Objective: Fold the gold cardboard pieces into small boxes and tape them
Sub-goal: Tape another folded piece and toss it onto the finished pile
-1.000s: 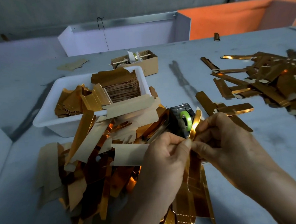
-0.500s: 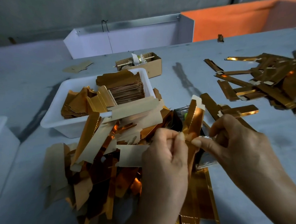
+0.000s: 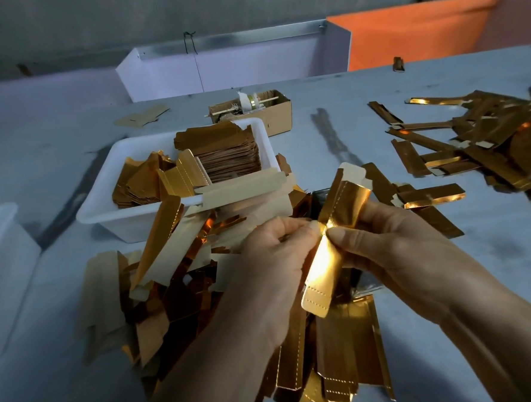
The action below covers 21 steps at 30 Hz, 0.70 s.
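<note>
Gold cardboard piece (image 3: 337,224) sits mid-frame above the surface (image 3: 346,127), pinched at its waist by both hands: left hand (image 3: 280,256) at nine o'clock, right hand (image 3: 394,242) at three, thumbs nearly touching. Judging by the perforated crease lines, folding cleanly means bending exactly along them, keeping edges square. Loose blanks (image 3: 175,268) lie heaped at eight o'clock, finished strips (image 3: 484,137) at two.

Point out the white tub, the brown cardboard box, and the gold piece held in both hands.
white tub (image 3: 103,210), head view, left rim.
brown cardboard box (image 3: 279,119), head view, front wall.
gold piece (image 3: 342,202), head view, upper shiny face.
</note>
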Each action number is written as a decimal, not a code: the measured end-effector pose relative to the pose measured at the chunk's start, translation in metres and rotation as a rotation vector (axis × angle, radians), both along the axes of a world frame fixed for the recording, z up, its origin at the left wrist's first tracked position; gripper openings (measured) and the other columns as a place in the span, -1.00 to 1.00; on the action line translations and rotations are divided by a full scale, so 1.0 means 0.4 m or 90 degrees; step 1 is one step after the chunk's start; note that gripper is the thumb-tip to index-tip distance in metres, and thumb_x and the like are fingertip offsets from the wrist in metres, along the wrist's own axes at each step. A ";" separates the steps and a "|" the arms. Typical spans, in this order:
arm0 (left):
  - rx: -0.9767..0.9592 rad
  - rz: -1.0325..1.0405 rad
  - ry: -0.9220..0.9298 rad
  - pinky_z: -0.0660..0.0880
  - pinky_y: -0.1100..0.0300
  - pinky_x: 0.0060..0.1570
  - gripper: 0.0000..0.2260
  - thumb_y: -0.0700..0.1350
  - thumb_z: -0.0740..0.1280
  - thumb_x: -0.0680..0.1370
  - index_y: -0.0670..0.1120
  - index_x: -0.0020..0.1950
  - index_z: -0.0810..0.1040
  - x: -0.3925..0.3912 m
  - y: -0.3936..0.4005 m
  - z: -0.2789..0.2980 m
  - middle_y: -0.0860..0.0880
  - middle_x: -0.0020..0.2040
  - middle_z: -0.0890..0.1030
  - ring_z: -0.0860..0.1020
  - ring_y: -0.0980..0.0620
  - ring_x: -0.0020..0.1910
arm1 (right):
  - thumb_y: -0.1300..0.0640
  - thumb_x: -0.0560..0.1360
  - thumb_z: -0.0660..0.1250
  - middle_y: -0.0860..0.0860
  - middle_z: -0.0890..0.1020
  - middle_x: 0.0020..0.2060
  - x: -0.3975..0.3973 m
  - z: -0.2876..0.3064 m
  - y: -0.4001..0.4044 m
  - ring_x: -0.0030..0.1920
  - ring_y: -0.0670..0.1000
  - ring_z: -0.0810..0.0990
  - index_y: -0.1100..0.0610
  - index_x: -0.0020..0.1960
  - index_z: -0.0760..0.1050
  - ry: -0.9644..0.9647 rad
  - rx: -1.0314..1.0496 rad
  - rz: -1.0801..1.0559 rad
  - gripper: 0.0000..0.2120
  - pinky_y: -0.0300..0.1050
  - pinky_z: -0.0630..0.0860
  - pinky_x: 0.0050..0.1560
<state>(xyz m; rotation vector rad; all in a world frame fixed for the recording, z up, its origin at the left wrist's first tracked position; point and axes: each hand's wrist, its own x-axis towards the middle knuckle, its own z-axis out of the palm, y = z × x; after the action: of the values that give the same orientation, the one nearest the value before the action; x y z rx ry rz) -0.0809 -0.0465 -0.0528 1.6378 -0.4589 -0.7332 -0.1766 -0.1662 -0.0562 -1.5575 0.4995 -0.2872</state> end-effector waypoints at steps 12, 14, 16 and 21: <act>0.156 -0.008 -0.453 0.39 0.59 -0.31 -0.83 0.06 0.30 0.51 0.16 0.10 0.55 0.107 0.068 -0.016 0.27 -0.01 0.48 0.50 0.28 -0.13 | 0.13 0.53 0.29 0.15 0.63 -0.04 -0.061 -0.081 -0.287 -0.15 0.04 0.65 0.10 -0.05 0.50 0.094 -0.043 -0.450 -0.95 -0.06 0.58 -0.20; 0.257 -0.127 -0.526 0.40 0.50 -0.19 -0.66 0.13 0.29 0.51 0.21 0.29 0.43 0.100 0.072 -0.027 0.30 0.09 0.34 0.39 0.33 -0.01 | 0.05 0.53 0.27 0.21 0.57 0.08 -0.079 -0.114 -0.329 0.02 0.16 0.59 0.19 0.14 0.47 0.198 -0.069 -0.532 -0.73 0.10 0.55 -0.01; 0.356 -0.222 -0.623 0.24 0.33 0.20 -0.49 0.18 0.26 0.52 0.20 0.44 0.23 0.097 0.068 -0.054 0.24 0.31 0.28 0.23 0.24 0.28 | -0.02 0.51 0.29 0.23 0.44 0.25 -0.090 -0.135 -0.338 0.18 0.23 0.49 0.20 0.40 0.27 0.286 -0.132 -0.593 -0.46 0.13 0.49 0.06; 0.500 -0.268 -0.739 0.00 0.13 0.41 -0.45 0.12 0.24 0.56 0.11 0.51 0.13 0.092 0.046 -0.089 0.08 0.49 0.22 0.07 0.05 0.48 | -0.02 0.51 0.29 0.12 0.38 0.36 -0.092 -0.103 -0.217 0.23 0.15 0.49 -0.04 0.40 0.25 0.167 -0.297 -0.535 -0.51 0.14 0.48 0.14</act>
<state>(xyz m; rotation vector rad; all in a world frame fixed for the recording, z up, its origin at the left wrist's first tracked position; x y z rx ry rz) -0.0442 -0.0282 -0.0883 2.6888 -1.5069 -0.1464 -0.2135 -0.2529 -0.0972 -1.7694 1.3684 -0.8935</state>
